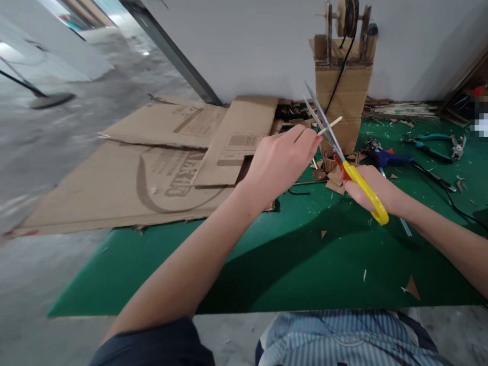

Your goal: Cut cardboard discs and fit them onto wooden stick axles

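Note:
My left hand [287,155] pinches a thin, pale wooden stick [336,121] whose free end points up to the right. Gripped in my right hand [368,188] is a pair of scissors [360,185] with a yellow and a red handle. The parted blades point up and away, and the stick crosses between or against them; which one I cannot tell. Behind the blades stands an upright cardboard tower [337,94] with a wheel [346,18] on an axle at its top and a black cord hanging down. Cardboard scraps [335,180] lie beneath my hands.
Flat cardboard sheets [114,178] cover the left of the green table [160,269] and overhang its edge. To the right lie a blue glue gun [392,157] and teal-handled pliers [434,138]. Several thin sticks [404,109] are piled along the wall.

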A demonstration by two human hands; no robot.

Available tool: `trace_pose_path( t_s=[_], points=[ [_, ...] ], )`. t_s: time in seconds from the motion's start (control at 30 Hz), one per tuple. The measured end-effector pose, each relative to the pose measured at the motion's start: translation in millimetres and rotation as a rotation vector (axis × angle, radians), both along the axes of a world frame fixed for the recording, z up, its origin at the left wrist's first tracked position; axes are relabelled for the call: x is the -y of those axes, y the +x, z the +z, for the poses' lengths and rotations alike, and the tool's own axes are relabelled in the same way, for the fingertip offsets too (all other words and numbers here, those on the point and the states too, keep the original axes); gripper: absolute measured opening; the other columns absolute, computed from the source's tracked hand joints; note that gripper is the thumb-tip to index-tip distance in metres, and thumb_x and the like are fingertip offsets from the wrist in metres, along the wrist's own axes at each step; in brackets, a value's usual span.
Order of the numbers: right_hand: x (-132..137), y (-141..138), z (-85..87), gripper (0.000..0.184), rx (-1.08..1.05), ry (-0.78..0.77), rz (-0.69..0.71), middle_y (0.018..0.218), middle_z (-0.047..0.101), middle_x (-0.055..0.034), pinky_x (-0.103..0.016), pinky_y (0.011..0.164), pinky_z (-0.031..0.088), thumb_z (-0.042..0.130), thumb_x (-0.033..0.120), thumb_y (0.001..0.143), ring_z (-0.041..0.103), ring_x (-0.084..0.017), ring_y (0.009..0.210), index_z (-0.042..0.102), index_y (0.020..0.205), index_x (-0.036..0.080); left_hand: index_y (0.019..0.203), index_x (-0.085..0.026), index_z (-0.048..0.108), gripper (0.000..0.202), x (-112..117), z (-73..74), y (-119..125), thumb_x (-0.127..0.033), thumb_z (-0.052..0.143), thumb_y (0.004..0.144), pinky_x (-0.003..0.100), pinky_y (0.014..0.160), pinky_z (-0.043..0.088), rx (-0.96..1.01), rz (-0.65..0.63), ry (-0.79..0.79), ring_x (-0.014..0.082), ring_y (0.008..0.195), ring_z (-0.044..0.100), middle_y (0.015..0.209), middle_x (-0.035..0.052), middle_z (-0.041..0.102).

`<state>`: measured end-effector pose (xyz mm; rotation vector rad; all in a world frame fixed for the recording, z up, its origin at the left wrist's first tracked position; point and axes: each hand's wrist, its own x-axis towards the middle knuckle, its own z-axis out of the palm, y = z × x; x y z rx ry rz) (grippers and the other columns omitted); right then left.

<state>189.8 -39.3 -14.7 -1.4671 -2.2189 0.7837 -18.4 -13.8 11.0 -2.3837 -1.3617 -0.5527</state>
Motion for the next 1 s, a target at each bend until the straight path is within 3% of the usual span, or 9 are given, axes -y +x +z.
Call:
trace_pose_path(
  t_s=[0.17,0.27,0.47,0.6,0.8,1.0],
  points=[
    [-2,1,-4.5,0.015,-0.087,-0.116,-0.043,0.074,0.064,-0.0031,-0.034,0.068,0.044,0.052,0.033,0.088,0.060,-0.019,0.068,0.056,0.078,0.023,0.080,-0.019,0.061,0.037,2,7.6,6,-0.031,0.039,0.108,0.030,0.059,0.033,0.330,-0.005,-0.279,0.0133,0.059,0.049,0.067,0.0015,0.058],
    [-3,4,-3.2,0.024,-0.093,-0.147,-0.049,0.068,0.060,-0.0005,-0.033,0.065,0.041,0.053,0.040,0.092,0.056,-0.017,0.063,0.056,0.076,0.023,0.078,-0.019,0.059,0.034,3,11.8,7,-0.026,0.040,0.106,0.028,0.058,0.034,0.426,-0.043,-0.371,0.0120,0.056,0.046,0.062,-0.0011,0.054],
    [-3,12,4.7,0.051,-0.191,-0.171,0.150,0.066,0.051,0.0019,-0.031,0.061,0.038,0.053,0.069,0.095,0.047,-0.015,0.062,0.050,0.071,0.024,0.069,-0.021,0.043,0.034,2,8.1,5,-0.024,0.046,0.103,0.030,0.060,0.032,0.365,-0.039,-0.280,0.0119,0.057,0.043,0.064,-0.0011,0.051],
    [-6,20,2.5,0.055,-0.320,-0.267,0.193,0.074,0.059,-0.0025,-0.033,0.068,0.047,0.051,0.076,0.094,0.057,-0.019,0.074,0.063,0.083,0.023,0.071,-0.021,0.046,0.032,-1,1.5,4,-0.023,0.046,0.103,0.030,0.063,0.035,0.303,-0.063,-0.180,0.0137,0.062,0.049,0.066,0.0002,0.054],
    [-4,17,-2.4,0.059,-0.377,-0.269,0.143,0.084,0.065,-0.0047,-0.035,0.074,0.053,0.049,0.080,0.093,0.062,-0.021,0.081,0.067,0.092,0.023,0.077,-0.020,0.054,0.029,-3,-2.3,2,-0.023,0.045,0.105,0.031,0.063,0.035,0.201,-0.071,-0.124,0.0151,0.064,0.053,0.073,0.0029,0.060],
    [0,10,3.2,0.051,-0.209,-0.259,0.008,0.081,0.069,-0.0047,-0.033,0.069,0.048,0.048,0.069,0.098,0.063,-0.019,0.074,0.064,0.086,0.022,0.088,-0.019,0.062,0.028,-1,-2.5,2,-0.024,0.042,0.107,0.032,0.060,0.032,0.096,-0.031,-0.086,0.0160,0.068,0.057,0.083,0.0063,0.067]
  ],
)
